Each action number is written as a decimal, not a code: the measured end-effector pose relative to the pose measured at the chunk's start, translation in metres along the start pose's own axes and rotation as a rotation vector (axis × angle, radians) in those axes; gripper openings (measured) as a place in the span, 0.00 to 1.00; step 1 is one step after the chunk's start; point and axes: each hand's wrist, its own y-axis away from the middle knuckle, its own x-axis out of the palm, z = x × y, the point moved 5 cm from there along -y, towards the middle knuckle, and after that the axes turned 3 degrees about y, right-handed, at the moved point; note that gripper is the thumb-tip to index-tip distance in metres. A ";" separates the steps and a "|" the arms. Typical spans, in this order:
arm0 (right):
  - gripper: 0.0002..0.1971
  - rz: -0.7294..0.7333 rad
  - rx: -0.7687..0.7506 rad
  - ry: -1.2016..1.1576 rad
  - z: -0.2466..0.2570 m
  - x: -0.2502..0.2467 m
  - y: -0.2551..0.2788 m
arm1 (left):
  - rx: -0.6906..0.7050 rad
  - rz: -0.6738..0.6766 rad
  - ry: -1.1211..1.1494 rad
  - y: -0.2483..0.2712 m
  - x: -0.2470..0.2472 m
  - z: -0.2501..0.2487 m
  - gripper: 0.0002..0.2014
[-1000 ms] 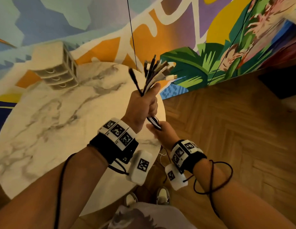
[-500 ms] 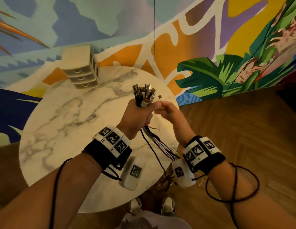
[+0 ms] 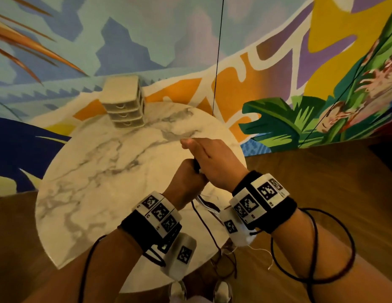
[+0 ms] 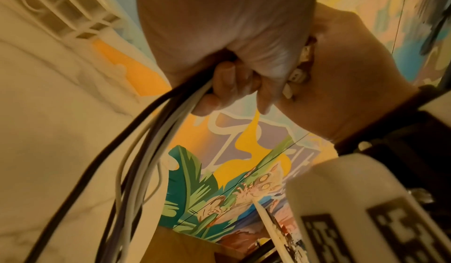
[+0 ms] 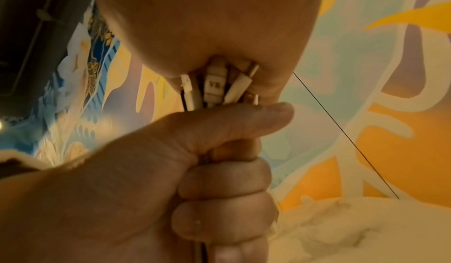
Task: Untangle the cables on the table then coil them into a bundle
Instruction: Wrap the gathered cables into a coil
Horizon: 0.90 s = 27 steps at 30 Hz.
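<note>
We see the left hand [image 3: 186, 182] closed in a fist around a bundle of thin black and white rubbery cables [image 4: 151, 151], held upright above the near right part of the round white marble-patterned desk [image 3: 103, 182], whose smooth top carries grey veins. In the left wrist view the cables leave the bottom of the fist and hang down in loose strands, a dark one on the outside and pale ones beside it. In the right wrist view the left thumb lies across the curled fingers [image 5: 227, 192], and a cluster of small white plastic connector plugs [image 5: 217, 86] sticks up from the top of the fist; one blocky plug bears printed letters. The right hand [image 3: 212, 162] rests flat on top of these plugs, its fingers straight and together, its palm pressing on the plug tips and gripping nothing. Below the hands, in the head view, the cable lengths trail down past the desk's edge toward the brown wooden herringbone floor [image 3: 311, 182]; where they end we cannot tell. At the far edge of the desk stands a small beige plastic box of three stacked drawers [image 3: 125, 106], boxy with curved handles, well apart from the hands. Behind it rises a painted wall mural [image 3: 278, 62] of flat blue, orange, purple and green leaf shapes.
</note>
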 end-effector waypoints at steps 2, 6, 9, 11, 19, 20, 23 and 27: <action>0.23 -0.011 -0.012 0.035 0.001 0.002 0.001 | -0.019 -0.018 0.004 0.000 -0.002 0.004 0.15; 0.23 0.054 0.004 0.090 0.003 0.009 0.004 | -0.059 -0.011 0.014 0.005 0.000 0.013 0.11; 0.24 0.116 0.003 0.122 0.010 0.012 0.000 | -0.055 -0.019 0.044 0.005 -0.003 0.016 0.16; 0.23 0.127 -0.023 0.149 0.017 0.014 -0.002 | -0.027 -0.019 0.042 0.005 -0.006 0.016 0.16; 0.31 0.000 0.140 -0.772 0.006 0.010 -0.013 | -0.064 -0.022 0.313 0.012 -0.016 0.027 0.16; 0.32 -0.062 0.141 -0.799 0.003 0.003 -0.016 | -0.064 -0.002 0.305 0.012 -0.017 0.026 0.16; 0.35 -0.072 0.114 -0.702 0.005 -0.005 -0.025 | -0.041 0.020 0.263 0.013 -0.019 0.024 0.19; 0.31 0.129 0.058 -0.201 0.024 0.009 -0.020 | 0.029 0.088 0.153 0.013 -0.014 0.014 0.22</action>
